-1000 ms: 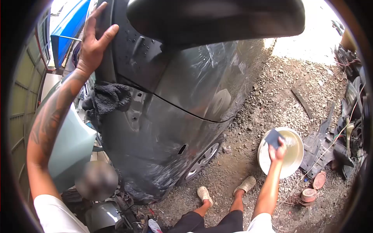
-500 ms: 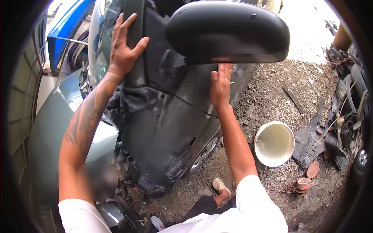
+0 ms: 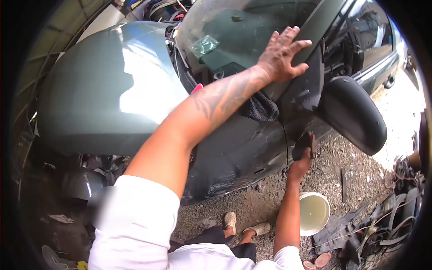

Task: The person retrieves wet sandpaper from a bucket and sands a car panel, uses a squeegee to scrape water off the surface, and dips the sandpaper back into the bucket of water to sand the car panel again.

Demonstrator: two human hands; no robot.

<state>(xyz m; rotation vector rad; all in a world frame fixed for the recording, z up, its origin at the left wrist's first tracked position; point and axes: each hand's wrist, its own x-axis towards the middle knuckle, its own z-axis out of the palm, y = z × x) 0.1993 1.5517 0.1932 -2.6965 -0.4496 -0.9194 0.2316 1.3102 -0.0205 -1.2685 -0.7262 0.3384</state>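
My left hand (image 3: 283, 54) rests with spread fingers on the windshield pillar (image 3: 317, 22) of a dark car. Below the side mirror (image 3: 353, 114), my right hand (image 3: 306, 155) is at the car's door (image 3: 299, 123), closed on a dark flat pad (image 3: 301, 146). A black cloth (image 3: 261, 108) lies on the car between the windshield and the fender (image 3: 234, 155), just below my left forearm. The fender has dull, scuffed patches. A white bucket (image 3: 315, 213) of cloudy water stands on the gravel, to the right of my right forearm.
A light green hood (image 3: 94, 85) covers the upper left. Removed black car parts and wires (image 3: 391, 216) lie on the gravel at the lower right, near round reddish objects (image 3: 322, 259). A metal wall (image 3: 63, 27) runs along the left side.
The view has turned toward the hood and windshield. My right hand has gone from over the bucket up to the car door with the pad. My left hand stays spread on the pillar.
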